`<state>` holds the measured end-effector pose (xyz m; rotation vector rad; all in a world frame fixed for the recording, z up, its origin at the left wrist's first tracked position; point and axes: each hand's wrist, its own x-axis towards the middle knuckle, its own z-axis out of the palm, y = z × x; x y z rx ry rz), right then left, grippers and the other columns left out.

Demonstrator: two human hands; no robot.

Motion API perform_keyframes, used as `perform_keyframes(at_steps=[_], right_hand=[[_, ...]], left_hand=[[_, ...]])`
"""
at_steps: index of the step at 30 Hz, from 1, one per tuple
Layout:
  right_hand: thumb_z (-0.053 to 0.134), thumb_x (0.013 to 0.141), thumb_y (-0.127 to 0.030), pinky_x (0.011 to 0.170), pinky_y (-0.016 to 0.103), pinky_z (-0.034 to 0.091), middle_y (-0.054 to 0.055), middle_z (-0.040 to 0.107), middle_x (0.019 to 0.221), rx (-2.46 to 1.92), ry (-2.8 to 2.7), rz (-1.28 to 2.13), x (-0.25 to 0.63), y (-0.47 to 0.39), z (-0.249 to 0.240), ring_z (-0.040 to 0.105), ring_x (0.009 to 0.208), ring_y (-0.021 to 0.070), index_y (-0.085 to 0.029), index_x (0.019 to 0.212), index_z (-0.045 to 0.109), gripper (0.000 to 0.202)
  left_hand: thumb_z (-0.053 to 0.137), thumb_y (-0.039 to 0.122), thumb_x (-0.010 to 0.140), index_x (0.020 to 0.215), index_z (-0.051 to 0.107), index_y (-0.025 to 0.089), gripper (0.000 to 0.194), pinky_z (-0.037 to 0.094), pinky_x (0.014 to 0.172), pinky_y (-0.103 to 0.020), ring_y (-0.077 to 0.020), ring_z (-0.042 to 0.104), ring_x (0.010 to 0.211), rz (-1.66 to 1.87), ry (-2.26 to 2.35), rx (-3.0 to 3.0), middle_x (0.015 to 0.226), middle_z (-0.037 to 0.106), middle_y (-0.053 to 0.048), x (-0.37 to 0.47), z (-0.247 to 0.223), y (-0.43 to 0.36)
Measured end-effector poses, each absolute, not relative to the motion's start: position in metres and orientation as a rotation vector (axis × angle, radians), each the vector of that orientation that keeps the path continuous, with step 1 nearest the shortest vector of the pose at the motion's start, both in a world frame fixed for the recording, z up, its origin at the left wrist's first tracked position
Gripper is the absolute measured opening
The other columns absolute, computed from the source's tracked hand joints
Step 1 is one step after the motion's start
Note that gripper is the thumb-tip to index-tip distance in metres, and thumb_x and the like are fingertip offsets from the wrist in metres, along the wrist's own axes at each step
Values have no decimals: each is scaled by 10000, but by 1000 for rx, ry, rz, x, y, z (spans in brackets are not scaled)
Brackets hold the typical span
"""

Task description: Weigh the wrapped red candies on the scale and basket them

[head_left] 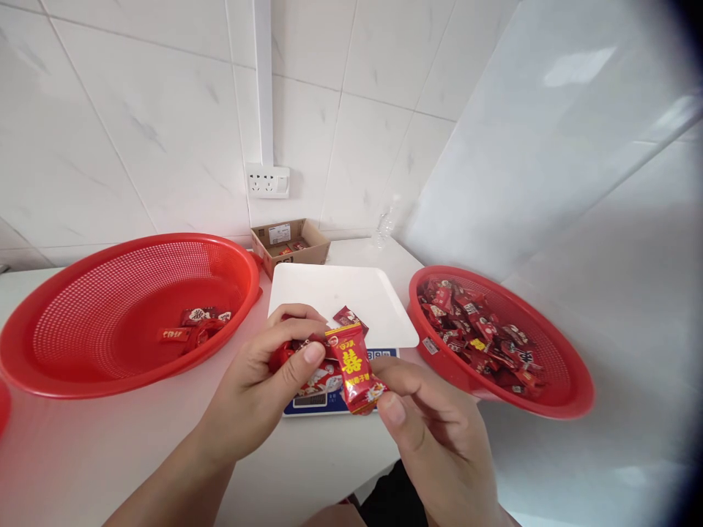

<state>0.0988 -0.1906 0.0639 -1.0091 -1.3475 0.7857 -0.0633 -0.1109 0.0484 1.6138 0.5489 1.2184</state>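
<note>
My left hand point(269, 380) is closed around several red wrapped candies point(318, 379), its thumb pressed over them. Between thumb and forefinger, my right hand point(439, 428) pinches the lower corner of a red candy packet point(353, 366) with yellow characters. That packet's upper end touches the bunch in my left hand. Both hands are above the front of a kitchen scale point(384, 359), which has a white weighing tray point(351, 282) and a blue panel. One dark red wrapped candy point(350, 319) lies on the tray, just behind the packet. My fingers partly cover the scale's display.
At left stands a red perforated basket point(71, 366) with several wrapped candies in its right side. Another red basket point(505, 395) at right holds a heap of candies. Behind the scale are a cardboard box point(296, 256) and a clear plastic bottle point(384, 223), near the tiled wall.
</note>
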Motion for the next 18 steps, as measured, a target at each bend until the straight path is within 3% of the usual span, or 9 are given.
perform_keyframes(at_steps=[7,18], right_hand=[[607,953,-347,611,249,517,19,722,730,-988,-1377,757,100,-191,64,634,642,157,-238,782,715,229],[593,940,-218,645,214,505,-24,735,782,-1052,-1482,626,102,-188,60,658,709,122,-245,823,685,151]], left_hand=[[619,328,948,959,768,346,151,566,825,-282,-180,634,986,1205,557,1585,1025,638,-30,-63,50,-112],[605,322,961,1040,757,405,191,527,897,-233,-167,570,1133,1231,574,1593,1120,618,-13,-65,47,-111]])
